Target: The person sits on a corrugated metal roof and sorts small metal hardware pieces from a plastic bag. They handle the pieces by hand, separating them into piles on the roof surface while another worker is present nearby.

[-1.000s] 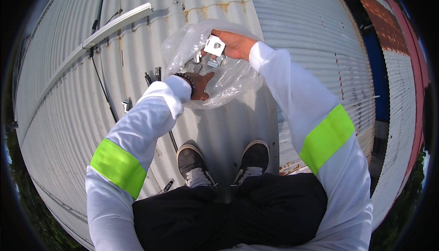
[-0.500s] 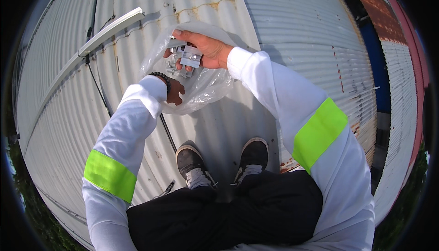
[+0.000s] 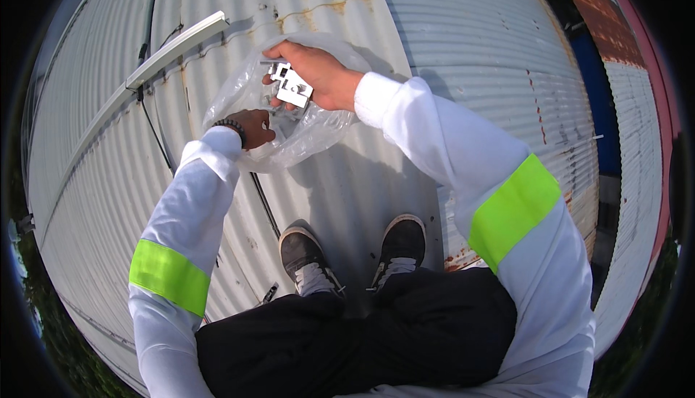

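A clear plastic bag [image 3: 318, 133] lies open under my hands on the corrugated metal roof. My right hand [image 3: 322, 72] is closed around several silver metal clamps [image 3: 294, 88] with bolts, held above the bag's mouth; one clamp face shines brightly in the sun. At the bag's near left side, my left hand [image 3: 257, 128] has its fingers curled on the plastic, and a dark beaded bracelet circles that wrist. More metal pieces seem to lie inside the bag, partly hidden by the hands and the plastic.
A long pale metal rail [image 3: 177, 49] runs across the roof at the left. Dark cables [image 3: 153, 133] cross the sheets near it. My shoes [image 3: 304, 257] stand on the corrugations. Rusted sheets [image 3: 601, 25] and a dark gap lie at the right.
My left hand has moved left and slightly away, and the bag's left edge has shifted left with it. The clamps in my right hand have tilted and now catch the sun.
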`<state>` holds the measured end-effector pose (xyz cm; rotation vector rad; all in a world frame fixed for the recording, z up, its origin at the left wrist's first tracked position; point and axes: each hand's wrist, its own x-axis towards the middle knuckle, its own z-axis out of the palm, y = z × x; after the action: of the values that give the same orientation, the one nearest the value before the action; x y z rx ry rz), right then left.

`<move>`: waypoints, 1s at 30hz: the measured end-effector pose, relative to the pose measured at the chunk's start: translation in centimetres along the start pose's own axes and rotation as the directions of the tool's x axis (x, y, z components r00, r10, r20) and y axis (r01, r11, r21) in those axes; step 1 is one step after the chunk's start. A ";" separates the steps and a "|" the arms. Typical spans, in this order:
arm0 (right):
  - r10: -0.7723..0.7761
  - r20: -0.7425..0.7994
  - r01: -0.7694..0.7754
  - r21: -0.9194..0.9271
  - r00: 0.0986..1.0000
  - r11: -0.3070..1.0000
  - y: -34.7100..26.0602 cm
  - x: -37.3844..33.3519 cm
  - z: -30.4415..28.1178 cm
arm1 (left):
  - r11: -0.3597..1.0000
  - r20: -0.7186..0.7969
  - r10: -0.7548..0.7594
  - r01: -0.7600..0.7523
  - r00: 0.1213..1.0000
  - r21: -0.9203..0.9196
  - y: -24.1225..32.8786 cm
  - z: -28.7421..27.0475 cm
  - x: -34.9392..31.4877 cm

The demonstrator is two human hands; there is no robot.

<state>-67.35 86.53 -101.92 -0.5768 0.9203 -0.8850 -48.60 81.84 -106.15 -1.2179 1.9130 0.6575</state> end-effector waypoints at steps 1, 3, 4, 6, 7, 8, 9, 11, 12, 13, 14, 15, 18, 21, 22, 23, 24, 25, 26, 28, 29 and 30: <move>0.019 -0.013 -0.019 0.002 1.000 1.000 -0.1 0.0 0.0 | 0.997 -0.019 -0.031 0.030 0.999 -0.071 0.0 -0.1 0.1; 0.041 0.022 -0.039 -0.112 0.999 0.993 0.0 0.0 -0.2 | 0.969 -0.056 -0.047 0.031 0.997 -0.247 -0.1 -0.2 0.3; 0.067 0.010 -0.064 -0.176 0.998 0.982 0.1 0.0 -0.3 | 0.948 -0.040 -0.016 0.002 0.999 -0.319 0.0 -0.2 0.4; 0.077 -0.060 -0.094 -0.386 0.995 0.918 0.6 -0.2 -1.1 | 0.882 -0.005 0.016 -0.017 1.000 -0.471 0.4 0.2 1.0; 0.092 -0.097 -0.126 -0.456 0.991 0.881 1.0 -0.3 -1.5 | 0.910 -0.050 0.019 -0.038 0.999 -0.414 0.6 0.5 1.3; 0.104 -0.117 -0.150 -0.519 0.988 0.842 1.4 -0.4 -2.0 | 0.934 -0.096 0.025 -0.058 0.995 -0.354 0.8 1.0 1.7; 0.151 -0.137 -0.202 -0.550 0.979 0.811 1.6 -0.5 -2.7 | 0.954 -0.141 0.035 -0.075 0.989 -0.291 0.9 1.4 2.2; 0.226 -0.138 -0.251 -0.742 0.964 0.622 1.7 -0.3 -3.8 | 0.979 -0.348 0.099 -0.153 0.932 -0.132 0.9 2.3 3.0; 0.271 -0.194 -0.307 -0.825 0.943 0.475 1.7 -0.2 -4.3 | 0.971 -0.478 0.130 -0.208 0.868 -0.115 0.9 2.6 3.5; 0.297 -0.149 -0.259 -0.890 0.943 0.375 1.8 -0.5 -4.8 | 0.965 -0.611 0.151 -0.250 0.777 -0.079 0.9 2.7 3.9; 0.325 -0.167 -0.250 -0.940 0.931 0.233 1.9 -0.7 -5.2 | 0.966 -0.677 0.155 -0.255 0.719 -0.050 0.9 2.6 4.2; 0.353 -0.203 -0.245 -0.966 0.913 0.078 2.0 -0.9 -5.4 | 0.959 -0.670 0.151 -0.273 0.726 -0.079 1.0 1.9 4.8; 0.458 -0.219 -0.226 -0.973 0.861 -0.040 2.4 -1.0 -5.2 | 0.932 -0.486 0.108 -0.258 0.867 -0.254 1.5 0.2 5.5; 0.507 -0.216 -0.188 -0.976 0.834 -0.106 2.6 -0.8 -4.4 | 0.999 -0.358 0.047 -0.050 0.933 0.001 3.7 1.0 5.9; 0.514 -0.218 -0.174 -0.976 0.830 -0.132 2.6 -0.9 -4.2 | 0.992 -0.367 0.064 -0.019 0.928 0.123 4.1 1.7 5.9; 0.491 -0.211 -0.198 -0.977 0.845 -0.078 2.5 -1.0 -4.1 | 0.993 -0.368 0.058 -0.015 0.928 0.118 4.4 2.6 5.9; 0.464 -0.210 -0.220 -0.975 0.861 -0.033 2.5 -1.2 -4.1 | 0.993 -0.385 0.082 -0.044 0.919 0.106 4.4 3.3 6.1; 0.445 -0.218 -0.243 -0.970 0.868 -0.001 2.3 -1.4 -4.1 | 0.993 -0.403 0.106 -0.074 0.909 0.094 4.3 4.0 6.4; 0.424 -0.206 -0.243 -0.970 0.882 0.033 2.1 -1.6 -4.2 | 0.989 -0.434 0.148 -0.131 0.889 0.068 4.1 4.4 6.7; 0.394 -0.204 -0.252 -0.965 0.896 0.076 1.7 -1.9 -4.4 | 0.985 -0.528 0.172 -0.163 0.832 0.065 3.8 5.3 7.5; 0.379 -0.200 -0.260 -0.959 0.904 0.115 1.4 -2.0 -4.5 | 0.987 -0.589 0.157 -0.135 0.793 0.082 3.8 5.9 7.8; 0.360 -0.201 -0.268 -0.952 0.911 0.146 1.1 -1.9 -4.5 | 0.988 -0.612 0.150 -0.131 0.776 0.076 3.7 6.0 8.2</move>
<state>-71.45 88.46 -104.15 -1.4464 1.4402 0.2957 -52.13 83.67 -116.20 -1.3941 2.5671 0.3098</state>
